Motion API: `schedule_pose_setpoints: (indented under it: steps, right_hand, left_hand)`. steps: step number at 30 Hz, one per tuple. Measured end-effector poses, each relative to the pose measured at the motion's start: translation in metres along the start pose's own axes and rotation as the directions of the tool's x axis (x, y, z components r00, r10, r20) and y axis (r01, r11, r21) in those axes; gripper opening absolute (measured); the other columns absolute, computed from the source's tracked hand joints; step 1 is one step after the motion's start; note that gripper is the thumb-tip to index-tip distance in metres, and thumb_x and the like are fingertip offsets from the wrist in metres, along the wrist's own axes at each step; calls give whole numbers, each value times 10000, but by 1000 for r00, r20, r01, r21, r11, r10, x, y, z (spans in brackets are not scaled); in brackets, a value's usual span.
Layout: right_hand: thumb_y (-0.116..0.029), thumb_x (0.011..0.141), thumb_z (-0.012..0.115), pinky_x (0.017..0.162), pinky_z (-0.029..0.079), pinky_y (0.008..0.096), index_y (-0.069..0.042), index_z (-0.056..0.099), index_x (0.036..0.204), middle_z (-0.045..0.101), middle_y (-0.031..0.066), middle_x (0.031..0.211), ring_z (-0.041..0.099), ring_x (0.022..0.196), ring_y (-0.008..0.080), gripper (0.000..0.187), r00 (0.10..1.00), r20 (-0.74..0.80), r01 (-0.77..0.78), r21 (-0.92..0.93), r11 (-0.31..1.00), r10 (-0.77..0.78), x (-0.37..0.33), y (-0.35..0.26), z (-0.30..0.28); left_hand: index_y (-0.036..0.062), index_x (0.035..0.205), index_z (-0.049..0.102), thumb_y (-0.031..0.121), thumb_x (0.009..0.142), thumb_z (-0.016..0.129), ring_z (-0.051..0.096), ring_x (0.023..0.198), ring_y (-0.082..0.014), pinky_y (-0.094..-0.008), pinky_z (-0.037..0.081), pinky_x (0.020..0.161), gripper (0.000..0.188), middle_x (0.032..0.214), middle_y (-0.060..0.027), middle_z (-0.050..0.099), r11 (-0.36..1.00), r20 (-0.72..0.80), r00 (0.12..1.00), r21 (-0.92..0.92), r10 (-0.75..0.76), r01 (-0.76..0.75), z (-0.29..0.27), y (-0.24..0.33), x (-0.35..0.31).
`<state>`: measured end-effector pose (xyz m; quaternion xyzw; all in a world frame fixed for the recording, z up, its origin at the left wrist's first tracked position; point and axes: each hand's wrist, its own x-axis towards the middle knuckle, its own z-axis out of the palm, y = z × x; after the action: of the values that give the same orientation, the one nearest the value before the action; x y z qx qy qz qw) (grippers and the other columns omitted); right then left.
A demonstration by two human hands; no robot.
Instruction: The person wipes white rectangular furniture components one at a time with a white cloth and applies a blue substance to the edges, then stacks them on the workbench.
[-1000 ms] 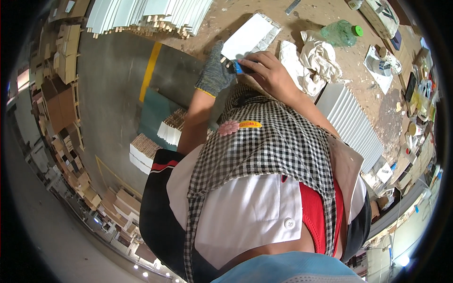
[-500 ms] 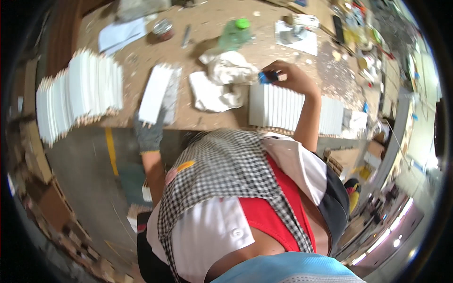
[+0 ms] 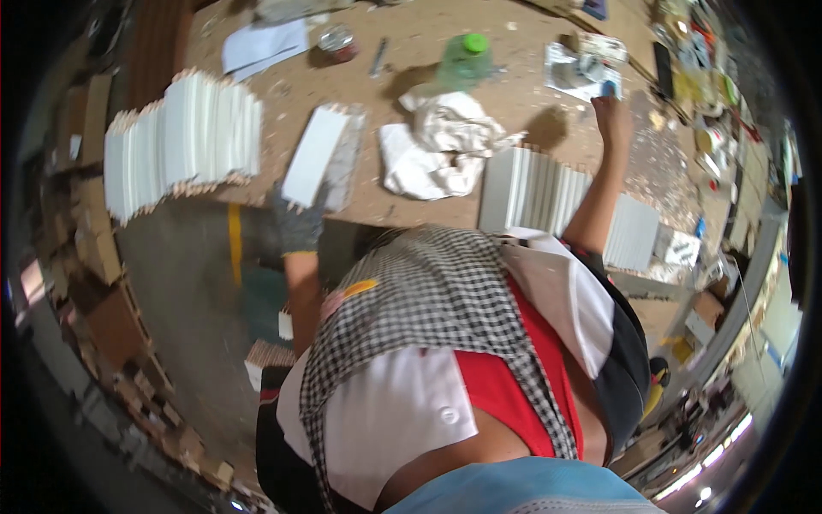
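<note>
- While the bare right hand point(image 3: 608, 108) is stretched far out to the right, the gloved left hand point(image 3: 296, 226) holds the near end of a white panel point(image 3: 315, 154).
- Long, flat and narrow, the panel looks stiff and fairly light, easy for one hand; its smooth face might slip a little or mark.
- Small pale pegs show at its ends and could probably snap or catch, so the long edges seem the safer place to take hold.
- It lies aslant at the near edge of the bench point(image 3: 364, 96), alongside a grey slab point(image 3: 347, 167), between a stack of white strips point(image 3: 184, 141) on the left and a crumpled cloth point(image 3: 445, 141).
- The left glove wraps the panel's near end; the fingers beneath are hidden.
- The right hand is well apart from the panel, its fingers drawn in on a small blue piece point(image 3: 609, 89), too blurred to identify, just at the near side of a sheet point(image 3: 558, 79) bearing small containers.
- The piece looks small and light, suited to a fingertip pinch; I cannot tell whether it is soft or hard.
</note>
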<state>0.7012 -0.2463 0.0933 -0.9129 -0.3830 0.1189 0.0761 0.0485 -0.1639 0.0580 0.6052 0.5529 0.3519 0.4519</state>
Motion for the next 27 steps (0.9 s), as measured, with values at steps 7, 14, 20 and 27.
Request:
schedule_pose_setpoints:
  steps: [7, 14, 20, 27]
  right_hand:
    - [-594, 892, 574, 999, 393, 520, -209, 459, 1438, 437, 142, 1484, 446, 1296, 418, 678, 874, -108, 461, -118, 879, -473, -190, -228, 124]
    - [-57, 781, 646, 788, 506, 407, -50, 582, 1215, 585, 180, 1100, 580, 926, 368, 440, 857, -169, 499, 35, 866, -487, -170, -266, 125]
    - [-241, 932, 607, 1144, 248, 541, -205, 587, 1330, 487, 77, 1465, 347, 1425, 279, 400, 495, -216, 866, 204, 457, -842, -221, -346, 133]
    - [-255, 895, 636, 718, 497, 441, -6, 647, 1001, 621, 167, 896, 618, 803, 357, 271, 807, -248, 589, 420, 691, -536, -139, -329, 110]
  left_hand:
    - [-2, 1202, 554, 417, 1006, 425, 658, 1029, -342, -470, 617, 802, 480, 1122, -175, 653, 214, 348, 792, -837, -502, 503, 4, 20, 24]
    - [15, 1293, 526, 389, 968, 564, 613, 1140, -359, -548, 588, 874, 497, 1293, -191, 585, 146, 341, 745, -852, -573, 503, 6, 23, 18]
    - [33, 1293, 542, 375, 1001, 487, 594, 1160, -329, -513, 574, 901, 453, 1291, -153, 590, 219, 342, 731, -804, -590, 553, 10, 32, 20]
    - [14, 1374, 468, 381, 1035, 340, 558, 1198, -365, -530, 540, 938, 516, 1391, -207, 505, -8, 507, 708, -815, -491, 579, 4, 47, 29]
